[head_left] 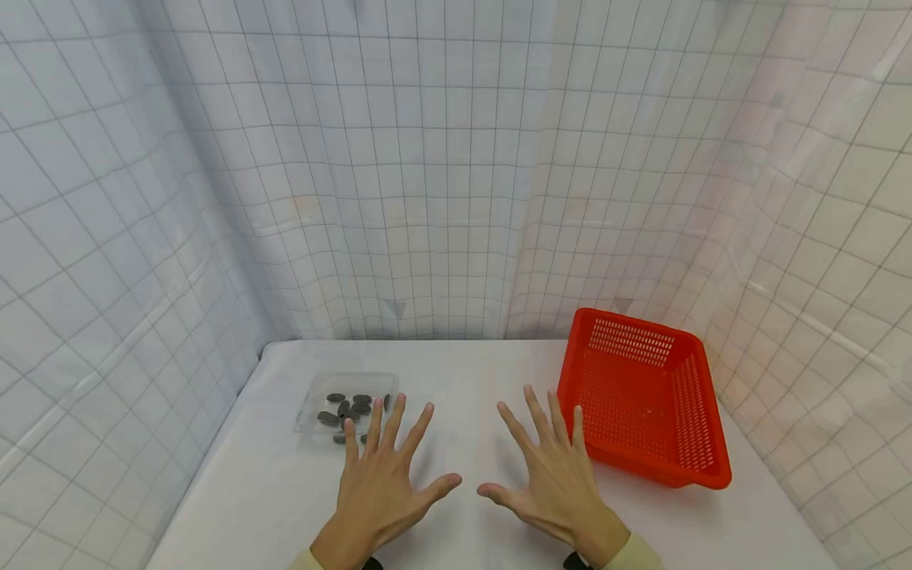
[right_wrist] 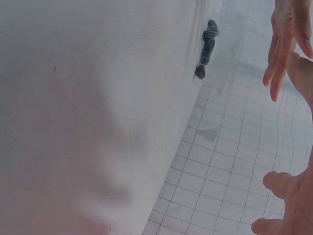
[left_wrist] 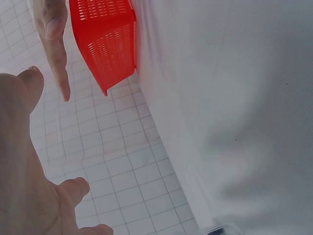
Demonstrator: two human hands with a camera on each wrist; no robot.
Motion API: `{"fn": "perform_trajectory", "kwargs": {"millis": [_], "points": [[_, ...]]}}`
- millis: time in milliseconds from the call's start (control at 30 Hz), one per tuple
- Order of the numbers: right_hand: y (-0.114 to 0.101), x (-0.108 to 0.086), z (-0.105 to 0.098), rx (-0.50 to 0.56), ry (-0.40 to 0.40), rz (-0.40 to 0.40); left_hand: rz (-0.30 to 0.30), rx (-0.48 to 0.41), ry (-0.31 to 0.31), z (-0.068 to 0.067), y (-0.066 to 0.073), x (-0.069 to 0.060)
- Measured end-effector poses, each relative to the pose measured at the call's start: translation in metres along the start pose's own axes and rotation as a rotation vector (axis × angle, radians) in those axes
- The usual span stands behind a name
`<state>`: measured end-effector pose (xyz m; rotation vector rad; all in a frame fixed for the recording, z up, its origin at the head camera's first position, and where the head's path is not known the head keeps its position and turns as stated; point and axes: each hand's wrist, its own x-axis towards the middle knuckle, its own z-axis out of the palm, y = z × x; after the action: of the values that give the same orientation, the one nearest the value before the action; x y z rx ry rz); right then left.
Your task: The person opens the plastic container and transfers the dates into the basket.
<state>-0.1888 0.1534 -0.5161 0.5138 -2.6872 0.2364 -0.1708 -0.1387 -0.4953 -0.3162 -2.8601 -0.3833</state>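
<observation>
- Now my left hand (head_left: 385, 479) and right hand (head_left: 559, 475) hover, fingers spread wide, empty.
- Left of the red plastic basket (head_left: 641, 465), a clear plastic tray (head_left: 376, 383) holds dark oval pieces (head_left: 361, 408).
- I'd pinch these lightly.

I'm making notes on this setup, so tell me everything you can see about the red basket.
The red basket looks like plastic: roughly rectangular, open-topped, with rounded corners, a smooth rim, slotted walls and a perforated floor. It stands upright and slightly angled on the white table, on the person's right, near the gridded sheeting. No contents can be made out. The spread right hand overlaps its near left edge in the head view, but the left wrist view shows a gap between them.
</observation>
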Motion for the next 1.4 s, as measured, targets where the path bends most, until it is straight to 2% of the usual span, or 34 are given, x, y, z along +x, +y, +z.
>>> {"fn": "perform_trajectory", "kwargs": {"millis": [233,700,867,1100,1267,1400], "points": [[0.001,-0.002,0.002,-0.009,0.024,-0.007,0.005,0.015,0.016,0.0,0.0,-0.001],[-0.008,-0.002,0.007,0.015,0.052,-0.026,-0.045,0.001,0.002,0.006,-0.006,-0.001],[-0.015,0.002,0.01,0.034,0.024,-0.041,-0.072,0.0,0.0,0.007,-0.012,0.001],[-0.027,0.014,0.018,0.07,-0.016,-0.083,-0.11,0.022,0.003,0.011,-0.027,0.008],[-0.037,0.027,0.029,0.131,-0.025,-0.103,-0.132,0.032,0.003,0.011,-0.044,0.014],[-0.046,0.036,0.038,0.176,-0.075,-0.105,-0.157,0.015,-0.004,0.008,-0.059,0.017]]}}
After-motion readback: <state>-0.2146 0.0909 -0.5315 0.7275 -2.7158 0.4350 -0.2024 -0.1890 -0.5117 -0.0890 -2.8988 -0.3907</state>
